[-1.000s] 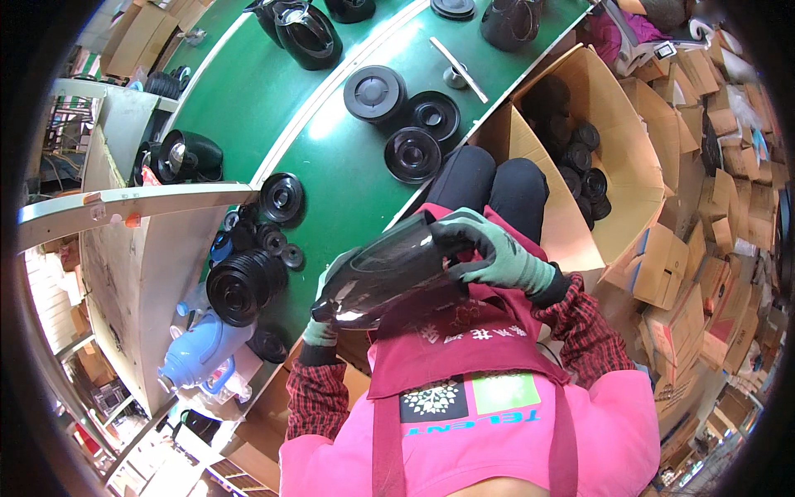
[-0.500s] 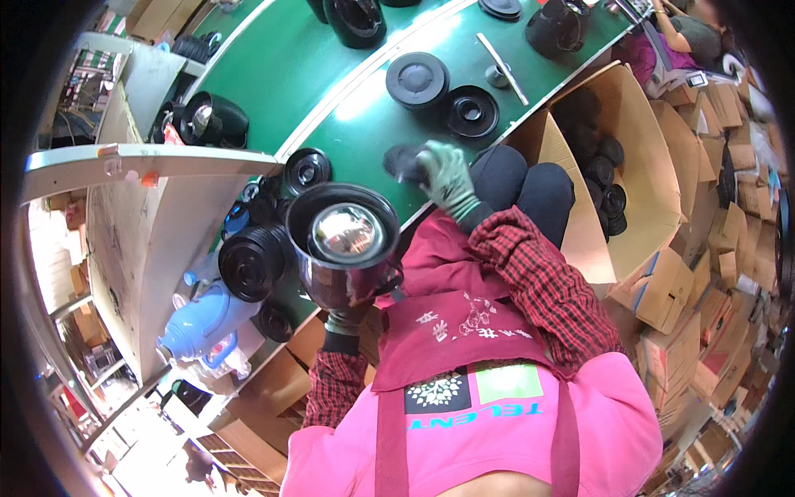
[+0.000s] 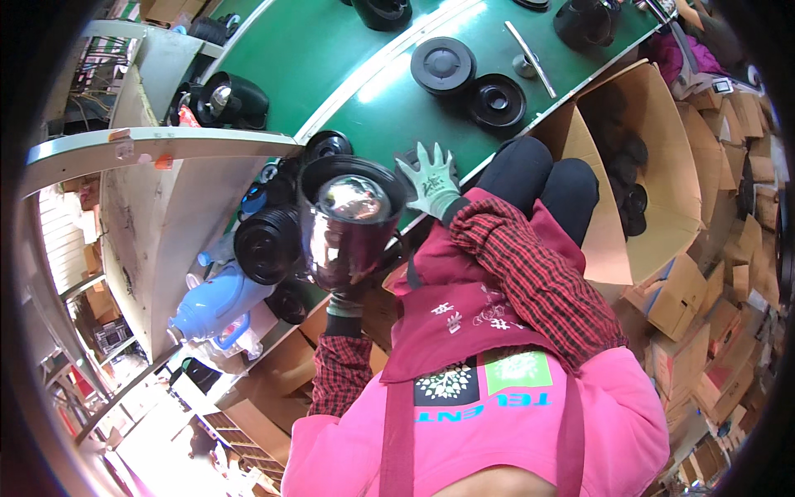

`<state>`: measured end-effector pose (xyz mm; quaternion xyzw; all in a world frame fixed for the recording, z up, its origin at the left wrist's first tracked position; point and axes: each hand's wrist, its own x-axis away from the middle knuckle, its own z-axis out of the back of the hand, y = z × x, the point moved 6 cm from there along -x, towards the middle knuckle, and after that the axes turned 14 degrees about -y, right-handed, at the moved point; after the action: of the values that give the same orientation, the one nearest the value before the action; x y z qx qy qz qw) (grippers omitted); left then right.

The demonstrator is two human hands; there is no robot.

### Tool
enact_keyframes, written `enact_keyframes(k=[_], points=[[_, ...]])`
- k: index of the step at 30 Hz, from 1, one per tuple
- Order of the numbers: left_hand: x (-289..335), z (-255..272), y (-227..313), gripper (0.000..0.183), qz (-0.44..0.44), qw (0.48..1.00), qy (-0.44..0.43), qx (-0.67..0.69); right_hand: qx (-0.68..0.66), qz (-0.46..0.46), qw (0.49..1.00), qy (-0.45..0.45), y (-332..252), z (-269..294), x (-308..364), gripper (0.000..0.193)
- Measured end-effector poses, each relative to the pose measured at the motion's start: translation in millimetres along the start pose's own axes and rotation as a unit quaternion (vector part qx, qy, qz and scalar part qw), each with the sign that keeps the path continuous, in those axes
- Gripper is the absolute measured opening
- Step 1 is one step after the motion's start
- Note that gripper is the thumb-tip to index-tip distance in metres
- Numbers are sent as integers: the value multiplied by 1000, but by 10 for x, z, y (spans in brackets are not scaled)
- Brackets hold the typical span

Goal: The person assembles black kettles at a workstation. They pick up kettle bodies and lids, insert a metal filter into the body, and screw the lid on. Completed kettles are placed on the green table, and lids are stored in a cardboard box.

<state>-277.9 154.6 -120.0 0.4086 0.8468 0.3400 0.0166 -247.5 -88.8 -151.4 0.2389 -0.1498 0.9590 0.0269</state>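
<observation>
My gloved left hand [image 3: 344, 305] is mostly hidden beneath a shiny dark pot [image 3: 338, 253], holding it up by its lower side. A mirror-bright metal dome [image 3: 354, 199] shows inside the pot's black rim. My right hand [image 3: 432, 180], in a pale green glove, is beside the pot with its fingers spread over a dark round disc [image 3: 407, 157]. Most of that disc is covered by the glove; it appears to be in my grip. Past it on the green bench lie a wide black lid [image 3: 443, 65] and a black ring-shaped part [image 3: 497, 101].
Stacked black discs [image 3: 267, 244] and a blue flask [image 3: 217, 306] stand left of the pot. A metal frame bar [image 3: 190, 142] crosses at left. An open carton [image 3: 675, 157] with black round parts is by my knees. A metal rod [image 3: 530, 58] lies on the bench.
My right hand has moved left, closer to the pot, and its fingers have spread over the dark disc. My left hand still holds the pot. The whole view has shifted slightly.
</observation>
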Motion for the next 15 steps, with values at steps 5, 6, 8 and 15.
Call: enact_keyframes(k=[5, 6, 8, 15], points=[[-189, -434, 251, 46, -38, 998, -30, -51, -449, 133, 854, 224, 470, 351, 329, 99], [-257, -580, 305, 45, -23, 995, -47, -89, -634, 221, 688, 277, 637, 447, 427, 98], [-293, -831, 314, 45, -3, 986, -69, -152, -802, 263, 533, 66, 503, 1358, 1256, 99], [-507, -1677, 154, 44, 72, 932, -172, -311, -553, 350, 729, 204, 622, 1556, 2228, 109]])
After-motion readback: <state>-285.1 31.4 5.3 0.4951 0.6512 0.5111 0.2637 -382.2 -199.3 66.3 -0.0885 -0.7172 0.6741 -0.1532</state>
